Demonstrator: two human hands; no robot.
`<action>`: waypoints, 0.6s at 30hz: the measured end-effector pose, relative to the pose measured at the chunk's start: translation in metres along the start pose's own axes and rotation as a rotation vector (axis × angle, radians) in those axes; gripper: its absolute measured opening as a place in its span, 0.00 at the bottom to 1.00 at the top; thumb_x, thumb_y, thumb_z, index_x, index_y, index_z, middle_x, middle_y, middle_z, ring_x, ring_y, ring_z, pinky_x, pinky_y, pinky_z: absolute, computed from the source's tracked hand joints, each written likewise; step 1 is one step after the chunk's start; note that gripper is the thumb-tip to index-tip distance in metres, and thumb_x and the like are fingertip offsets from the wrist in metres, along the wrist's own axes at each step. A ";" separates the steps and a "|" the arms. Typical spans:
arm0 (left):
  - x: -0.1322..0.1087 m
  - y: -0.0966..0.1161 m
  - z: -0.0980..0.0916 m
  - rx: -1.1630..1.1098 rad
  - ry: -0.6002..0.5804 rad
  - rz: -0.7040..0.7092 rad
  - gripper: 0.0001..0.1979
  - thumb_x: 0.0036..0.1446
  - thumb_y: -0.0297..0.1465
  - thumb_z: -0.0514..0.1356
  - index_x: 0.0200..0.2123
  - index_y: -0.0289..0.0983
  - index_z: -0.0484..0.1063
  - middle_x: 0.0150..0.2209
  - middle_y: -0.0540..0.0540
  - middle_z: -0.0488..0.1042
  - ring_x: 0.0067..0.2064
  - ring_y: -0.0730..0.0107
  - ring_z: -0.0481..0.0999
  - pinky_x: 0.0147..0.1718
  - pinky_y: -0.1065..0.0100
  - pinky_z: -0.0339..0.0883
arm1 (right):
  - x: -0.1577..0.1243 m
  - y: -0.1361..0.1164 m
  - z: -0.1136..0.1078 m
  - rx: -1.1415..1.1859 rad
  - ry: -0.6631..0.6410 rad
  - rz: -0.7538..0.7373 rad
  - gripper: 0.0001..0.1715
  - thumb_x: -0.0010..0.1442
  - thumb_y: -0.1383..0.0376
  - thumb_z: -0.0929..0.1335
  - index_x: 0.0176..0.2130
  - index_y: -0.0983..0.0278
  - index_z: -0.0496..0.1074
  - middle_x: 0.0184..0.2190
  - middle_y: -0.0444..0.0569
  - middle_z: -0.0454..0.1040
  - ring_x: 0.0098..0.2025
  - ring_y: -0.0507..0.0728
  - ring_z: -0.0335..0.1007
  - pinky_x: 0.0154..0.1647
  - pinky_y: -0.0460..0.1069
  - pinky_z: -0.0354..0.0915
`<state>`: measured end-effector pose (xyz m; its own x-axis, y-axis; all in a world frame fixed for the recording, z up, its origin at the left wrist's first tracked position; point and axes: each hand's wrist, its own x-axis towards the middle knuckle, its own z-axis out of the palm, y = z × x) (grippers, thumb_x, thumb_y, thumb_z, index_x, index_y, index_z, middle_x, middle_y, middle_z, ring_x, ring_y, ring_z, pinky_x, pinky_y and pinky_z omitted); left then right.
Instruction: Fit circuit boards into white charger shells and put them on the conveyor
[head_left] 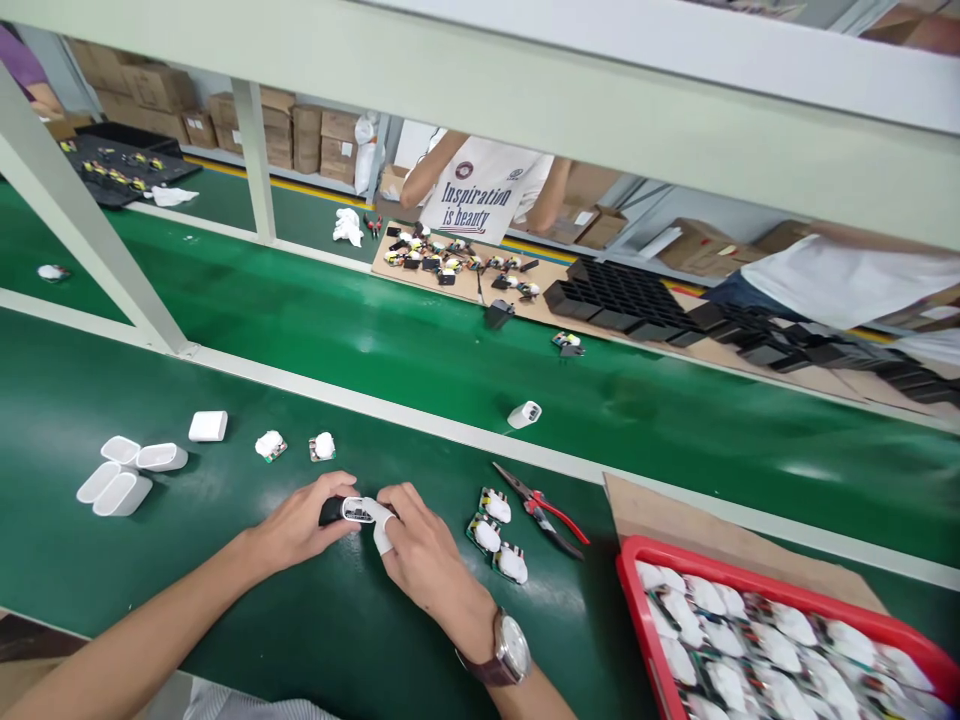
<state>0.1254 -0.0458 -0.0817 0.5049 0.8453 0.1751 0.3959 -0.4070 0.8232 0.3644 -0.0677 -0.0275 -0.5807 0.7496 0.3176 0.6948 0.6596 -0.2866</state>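
The left hand (306, 520) clamps a small black-and-white oval plastic casing (355, 511), presumably steadying its open end; the right hand (424, 548) touches the rim, grip indiscernible.

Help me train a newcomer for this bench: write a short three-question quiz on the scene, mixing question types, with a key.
1. How many white-topped green circuit boards lie between the right hand and the red-handled metal pliers?
2. True or false: the round-faced, brown-strapped watch is worn on the left wrist.
3. The left hand holds: A) the pliers; B) a small black-and-white piece with an oval open end; C) a red plastic tray.

Key: 1. Three. 2. False. 3. B.
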 end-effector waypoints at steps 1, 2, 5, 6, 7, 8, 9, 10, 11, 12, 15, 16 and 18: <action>0.000 0.000 0.000 -0.002 0.003 0.004 0.29 0.68 0.32 0.65 0.65 0.46 0.55 0.54 0.45 0.81 0.55 0.57 0.83 0.51 0.57 0.78 | -0.001 0.001 0.000 0.013 0.006 -0.002 0.16 0.59 0.81 0.63 0.35 0.61 0.68 0.46 0.54 0.71 0.45 0.61 0.65 0.34 0.55 0.74; -0.001 0.000 0.000 -0.003 0.007 0.008 0.29 0.68 0.33 0.65 0.66 0.46 0.55 0.55 0.44 0.81 0.55 0.57 0.83 0.51 0.57 0.79 | -0.003 0.003 -0.001 0.024 0.017 -0.001 0.15 0.60 0.80 0.62 0.35 0.61 0.68 0.46 0.54 0.71 0.45 0.61 0.66 0.34 0.55 0.74; 0.000 0.001 0.000 0.015 0.014 0.036 0.26 0.68 0.34 0.65 0.64 0.45 0.58 0.54 0.43 0.80 0.54 0.57 0.83 0.50 0.57 0.79 | -0.010 0.008 -0.003 0.040 0.036 0.012 0.14 0.62 0.79 0.62 0.35 0.61 0.68 0.46 0.55 0.70 0.46 0.62 0.65 0.34 0.55 0.73; 0.001 0.001 -0.001 0.028 0.009 0.052 0.24 0.69 0.35 0.65 0.63 0.45 0.61 0.54 0.43 0.80 0.53 0.58 0.83 0.50 0.58 0.79 | -0.011 0.009 -0.004 0.038 0.032 0.017 0.14 0.62 0.79 0.62 0.34 0.61 0.68 0.46 0.55 0.70 0.45 0.62 0.65 0.34 0.55 0.73; 0.002 0.002 -0.002 0.044 0.002 0.077 0.21 0.69 0.34 0.64 0.62 0.44 0.63 0.53 0.44 0.80 0.52 0.58 0.83 0.50 0.58 0.79 | -0.011 0.009 -0.006 0.032 0.023 0.020 0.14 0.61 0.80 0.63 0.34 0.61 0.68 0.45 0.55 0.70 0.45 0.62 0.65 0.34 0.55 0.72; 0.004 0.003 -0.003 0.061 -0.008 0.110 0.18 0.70 0.34 0.63 0.61 0.44 0.65 0.52 0.43 0.79 0.51 0.59 0.83 0.50 0.59 0.79 | -0.010 0.007 -0.007 0.021 0.005 0.023 0.15 0.59 0.80 0.63 0.33 0.61 0.68 0.45 0.55 0.70 0.45 0.62 0.66 0.33 0.54 0.72; 0.005 0.004 -0.004 0.078 -0.014 0.154 0.16 0.71 0.33 0.62 0.60 0.44 0.67 0.52 0.43 0.79 0.51 0.60 0.82 0.50 0.59 0.79 | -0.009 0.005 -0.010 0.006 -0.020 0.028 0.15 0.58 0.81 0.64 0.32 0.61 0.68 0.44 0.54 0.70 0.45 0.61 0.66 0.33 0.54 0.72; 0.007 0.005 -0.006 0.098 -0.015 0.204 0.15 0.72 0.31 0.61 0.60 0.43 0.68 0.52 0.42 0.79 0.51 0.60 0.82 0.51 0.59 0.79 | -0.006 0.003 -0.013 -0.011 -0.052 0.037 0.15 0.56 0.82 0.64 0.32 0.62 0.68 0.44 0.54 0.70 0.45 0.61 0.66 0.33 0.53 0.71; 0.008 0.006 -0.007 0.117 -0.011 0.259 0.16 0.72 0.30 0.60 0.60 0.42 0.69 0.52 0.41 0.79 0.52 0.60 0.81 0.52 0.59 0.79 | -0.004 0.000 -0.016 -0.028 -0.089 0.049 0.16 0.54 0.82 0.64 0.31 0.62 0.68 0.44 0.53 0.70 0.45 0.61 0.66 0.33 0.52 0.71; 0.010 0.007 -0.007 0.134 -0.006 0.311 0.16 0.72 0.29 0.60 0.61 0.42 0.70 0.53 0.40 0.78 0.53 0.59 0.80 0.52 0.59 0.78 | -0.002 -0.002 -0.019 -0.041 -0.127 0.061 0.17 0.52 0.83 0.64 0.31 0.62 0.68 0.43 0.53 0.70 0.45 0.61 0.66 0.33 0.52 0.71; 0.012 0.009 -0.009 0.167 0.002 0.383 0.17 0.71 0.26 0.61 0.61 0.41 0.70 0.53 0.39 0.78 0.54 0.59 0.80 0.53 0.59 0.78 | -0.001 0.000 -0.027 -0.026 -0.167 0.091 0.18 0.51 0.83 0.64 0.33 0.62 0.69 0.43 0.52 0.70 0.45 0.61 0.66 0.33 0.52 0.70; 0.012 0.009 -0.008 0.170 0.001 0.379 0.17 0.71 0.26 0.61 0.60 0.41 0.70 0.53 0.40 0.78 0.54 0.59 0.80 0.53 0.58 0.78 | -0.004 0.004 -0.028 -0.007 -0.144 0.107 0.17 0.52 0.83 0.64 0.34 0.62 0.70 0.44 0.52 0.71 0.46 0.61 0.67 0.35 0.52 0.71; 0.011 0.009 -0.007 0.163 0.004 0.338 0.16 0.71 0.27 0.61 0.59 0.42 0.70 0.52 0.41 0.79 0.54 0.59 0.80 0.53 0.58 0.78 | -0.011 0.015 -0.023 0.017 -0.064 0.172 0.17 0.56 0.82 0.63 0.37 0.63 0.71 0.46 0.54 0.71 0.47 0.61 0.67 0.41 0.54 0.73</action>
<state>0.1287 -0.0373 -0.0687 0.6249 0.6548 0.4251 0.3244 -0.7131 0.6215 0.3914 -0.0675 -0.0144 -0.4803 0.8528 0.2049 0.7791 0.5221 -0.3469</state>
